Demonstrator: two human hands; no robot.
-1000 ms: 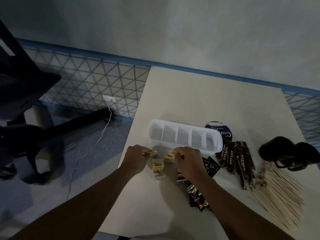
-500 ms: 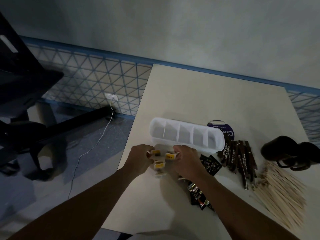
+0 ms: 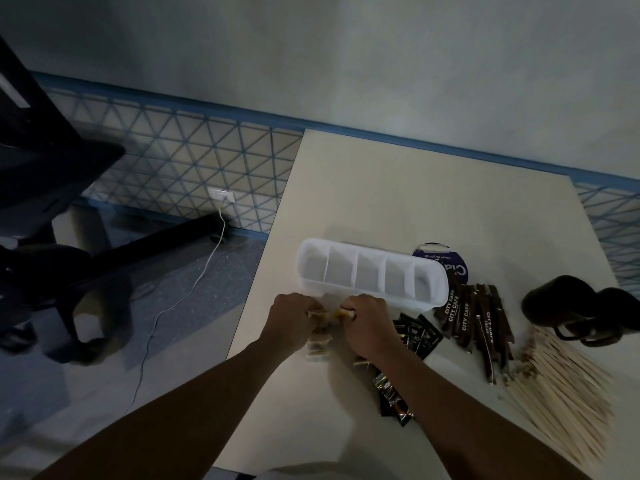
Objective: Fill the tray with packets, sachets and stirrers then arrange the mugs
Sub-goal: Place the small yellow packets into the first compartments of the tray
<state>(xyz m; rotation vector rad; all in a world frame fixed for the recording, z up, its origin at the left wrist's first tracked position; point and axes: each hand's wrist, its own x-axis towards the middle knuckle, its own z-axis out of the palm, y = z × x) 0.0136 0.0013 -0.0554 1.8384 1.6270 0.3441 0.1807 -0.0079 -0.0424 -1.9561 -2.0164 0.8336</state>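
Both hands were in the middle of the frame, just in front of the white tray (image 3: pixel 374 300). The left hand (image 3: pixel 292 318) and the right hand (image 3: pixel 369 322) each had a closed grip, with the fingers curled. Between them they pinched a small bunch of pale sachets (image 3: pixel 327 312) with yellow print. A few more of the same kind lay on the worktop (image 3: pixel 415 202) just below the hands. All five compartments of the tray looked empty.

These sachets seemed very light, thin and soft enough to bend. Their smooth faces probably slide on each other, so a loose bunch could fan out or drop one piece. It seemed best to press them on the flat faces near the middle, with the edges squared, and to lower them upright into one compartment.

The black packets (image 3: pixel 417 332) and the brown sticks (image 3: pixel 467 313) at center right should handle alike. The wooden stirrers (image 3: pixel 568 375) at lower right were stiff but thin, so they are better taken as a bundle. The dark mugs (image 3: pixel 568 303) at the right edge lay on their sides; they are heavier and are best held by the handle.
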